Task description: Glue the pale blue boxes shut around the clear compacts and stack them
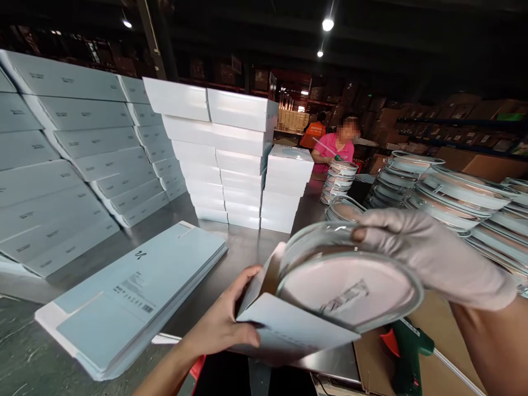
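Observation:
My left hand (231, 316), bare, grips the near left side of a white carton (295, 327), thumb in front and fingers behind. The carton is tilted, with its open end facing up and right. My right hand (412, 250), in a pale glove with bare fingertips, pinches the upper rim of oval glass dishes (350, 283). A pinkish sheet and a printed label show through the glass. The dishes sit partly inside the carton opening; their lower left part is hidden by its wall. Below my right hand lies a green glue gun (412, 349) with a red trigger.
Flat white cartons (140, 291) lie stacked at left on the metal table (243, 240). Walls of white boxes (231, 159) stand behind and at far left. Stacked glass dishes (454, 198) fill the right side. A person in pink (336, 146) works across the table.

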Available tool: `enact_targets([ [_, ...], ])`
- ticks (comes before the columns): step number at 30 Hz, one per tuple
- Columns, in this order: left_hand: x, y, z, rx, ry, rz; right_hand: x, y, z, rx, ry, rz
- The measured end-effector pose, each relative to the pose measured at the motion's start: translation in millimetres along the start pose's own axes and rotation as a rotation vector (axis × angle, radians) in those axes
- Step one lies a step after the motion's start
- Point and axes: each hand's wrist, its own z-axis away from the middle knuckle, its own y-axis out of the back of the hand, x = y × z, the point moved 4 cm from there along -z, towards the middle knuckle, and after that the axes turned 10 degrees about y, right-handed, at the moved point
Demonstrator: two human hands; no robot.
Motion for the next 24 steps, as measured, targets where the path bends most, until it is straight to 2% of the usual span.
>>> enact_targets([
  [1,-2,-1.5,0,0.010,-0.022,0.015,-3,-16,4,-0.112,0.003,0.009],
  [2,-6,-2.9,1,0.013,-0.046,0.045,-3,-28,11,-0.150,0.046,0.043],
  [3,-12,-3.5,3,0.020,-0.066,0.078,-1,-35,21,-0.095,0.117,0.091],
  [5,-31,-1.3,8,0.073,-0.096,0.129,15,-40,48,0.180,0.246,0.165],
  [7,-50,4.9,15,0.172,-0.125,0.150,45,-48,81,0.385,0.237,0.141],
  [8,-58,8.5,18,0.226,-0.147,0.149,62,-57,96,0.420,0.195,0.107],
  [11,-60,13.0,27,0.271,-0.310,0.052,100,-99,128,0.279,0.093,0.043],
  [14,-44,5.9,33,0.201,-0.471,-0.113,111,-138,140,0.162,0.108,-0.004],
  [17,-39,-3.8,32,0.238,-0.397,-0.145,109,-159,139,0.245,0.060,-0.093],
  [21,-45,-8.0,35,0.451,-0.275,0.036,99,-177,135,0.391,-0.154,-0.149],
  [22,-46,-6.9,36,0.464,-0.233,0.047,97,-178,135,0.412,-0.167,-0.164],
  [24,-47,-1.5,34,0.402,-0.111,-0.035,96,-170,138,0.428,-0.156,-0.182],
])
